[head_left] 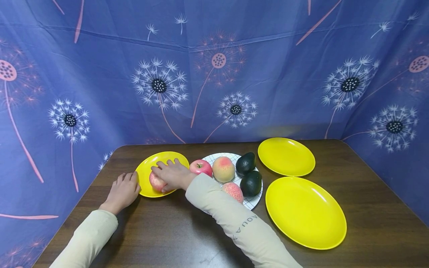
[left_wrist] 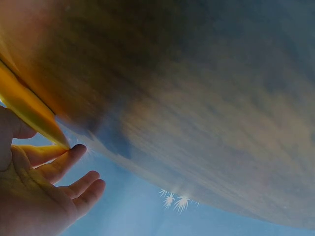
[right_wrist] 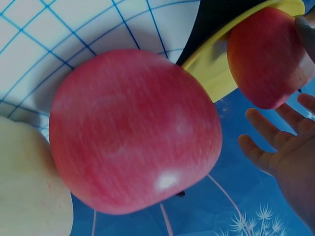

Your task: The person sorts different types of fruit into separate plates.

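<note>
My right hand (head_left: 172, 174) holds a red apple (head_left: 156, 182) over the left yellow plate (head_left: 145, 188). In the right wrist view the thumb lies on one side of this apple (right_wrist: 268, 59), with fingers near the other. At that plate's left rim, my left hand (head_left: 123, 190) pinches the edge; the left wrist view shows the thumb and fingertips at the yellow rim (left_wrist: 29, 108). A second red apple (head_left: 201, 167) sits on a white blue-checked plate (head_left: 214, 156), beside a yellow-pink peach (head_left: 223, 169), a speckled pink peach (head_left: 233, 191) and two dark avocados (head_left: 246, 163), partly behind my right sleeve.
To the right lie two more yellow plates, one at the back (head_left: 286, 156) and a larger-looking one in front (head_left: 306, 212). All stand on a brown wooden table (head_left: 368, 208). A blue dandelion-print cloth (head_left: 281, 93) hangs behind it.
</note>
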`<act>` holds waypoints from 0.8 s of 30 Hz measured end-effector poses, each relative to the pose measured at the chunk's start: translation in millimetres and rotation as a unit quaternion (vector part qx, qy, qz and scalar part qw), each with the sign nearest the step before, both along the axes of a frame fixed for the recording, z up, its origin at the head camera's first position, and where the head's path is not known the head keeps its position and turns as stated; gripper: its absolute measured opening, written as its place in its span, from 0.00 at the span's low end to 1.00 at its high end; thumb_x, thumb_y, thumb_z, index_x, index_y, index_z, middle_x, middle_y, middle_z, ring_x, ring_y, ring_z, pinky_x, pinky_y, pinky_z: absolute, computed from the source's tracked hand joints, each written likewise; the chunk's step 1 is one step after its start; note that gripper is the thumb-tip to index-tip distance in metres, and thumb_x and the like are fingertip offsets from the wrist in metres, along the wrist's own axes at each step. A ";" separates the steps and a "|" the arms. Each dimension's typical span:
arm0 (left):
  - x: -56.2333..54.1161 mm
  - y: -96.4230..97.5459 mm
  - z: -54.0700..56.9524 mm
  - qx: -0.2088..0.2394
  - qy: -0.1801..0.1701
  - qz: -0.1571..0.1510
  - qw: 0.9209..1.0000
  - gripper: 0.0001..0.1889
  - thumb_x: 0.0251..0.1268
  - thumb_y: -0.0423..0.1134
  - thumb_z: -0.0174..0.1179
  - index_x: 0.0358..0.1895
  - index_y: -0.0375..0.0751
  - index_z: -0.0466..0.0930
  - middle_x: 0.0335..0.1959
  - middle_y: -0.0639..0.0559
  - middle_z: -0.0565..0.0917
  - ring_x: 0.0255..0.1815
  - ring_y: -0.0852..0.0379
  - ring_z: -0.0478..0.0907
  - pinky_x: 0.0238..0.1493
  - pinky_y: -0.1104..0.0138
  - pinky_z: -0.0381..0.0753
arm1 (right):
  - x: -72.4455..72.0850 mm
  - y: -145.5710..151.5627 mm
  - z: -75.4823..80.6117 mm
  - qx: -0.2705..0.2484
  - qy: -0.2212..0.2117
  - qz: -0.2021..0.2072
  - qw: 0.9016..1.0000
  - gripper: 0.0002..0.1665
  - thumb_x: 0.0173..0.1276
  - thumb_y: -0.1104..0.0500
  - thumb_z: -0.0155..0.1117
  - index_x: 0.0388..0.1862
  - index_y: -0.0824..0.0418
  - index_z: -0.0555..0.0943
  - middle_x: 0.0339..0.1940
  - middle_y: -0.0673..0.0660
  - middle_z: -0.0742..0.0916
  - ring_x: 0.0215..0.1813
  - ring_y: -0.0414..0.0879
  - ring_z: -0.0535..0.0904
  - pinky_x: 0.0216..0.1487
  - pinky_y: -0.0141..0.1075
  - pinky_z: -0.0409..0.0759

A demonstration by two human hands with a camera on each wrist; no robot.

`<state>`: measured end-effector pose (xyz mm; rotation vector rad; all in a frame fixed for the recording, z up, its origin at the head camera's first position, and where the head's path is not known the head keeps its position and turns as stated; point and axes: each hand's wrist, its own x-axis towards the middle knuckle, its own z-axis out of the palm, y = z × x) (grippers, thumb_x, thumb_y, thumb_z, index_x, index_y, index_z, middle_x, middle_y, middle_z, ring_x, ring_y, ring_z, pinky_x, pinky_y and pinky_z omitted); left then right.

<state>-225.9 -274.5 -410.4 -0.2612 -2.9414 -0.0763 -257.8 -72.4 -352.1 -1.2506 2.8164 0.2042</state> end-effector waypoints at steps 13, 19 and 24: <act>0.1 -0.6 -0.6 0.000 0.010 -0.001 1.000 0.24 0.62 0.38 0.45 0.57 0.22 0.65 0.53 0.27 0.71 0.56 0.27 0.63 0.53 0.38 0.65 | -4.1 22.5 14.7 0.007 0.055 -0.008 0.998 0.46 0.56 0.38 0.61 0.70 0.50 0.55 0.67 0.52 0.68 0.66 0.52 0.64 0.67 0.51 0.61; -1.0 -1.6 -2.9 -0.002 0.014 0.000 1.000 0.24 0.61 0.38 0.46 0.56 0.23 0.66 0.52 0.27 0.72 0.55 0.28 0.64 0.52 0.38 0.65 | -7.6 36.5 22.8 0.022 0.052 -0.033 0.998 0.48 0.56 0.37 0.61 0.70 0.50 0.55 0.67 0.52 0.67 0.66 0.53 0.63 0.68 0.52 0.59; -1.2 -1.1 -2.8 -0.002 0.014 0.000 1.000 0.24 0.61 0.38 0.47 0.56 0.23 0.66 0.52 0.28 0.72 0.55 0.28 0.64 0.52 0.38 0.65 | -10.1 52.5 28.1 0.023 0.040 -0.047 0.998 0.46 0.55 0.37 0.62 0.69 0.50 0.58 0.66 0.53 0.68 0.65 0.54 0.63 0.68 0.52 0.58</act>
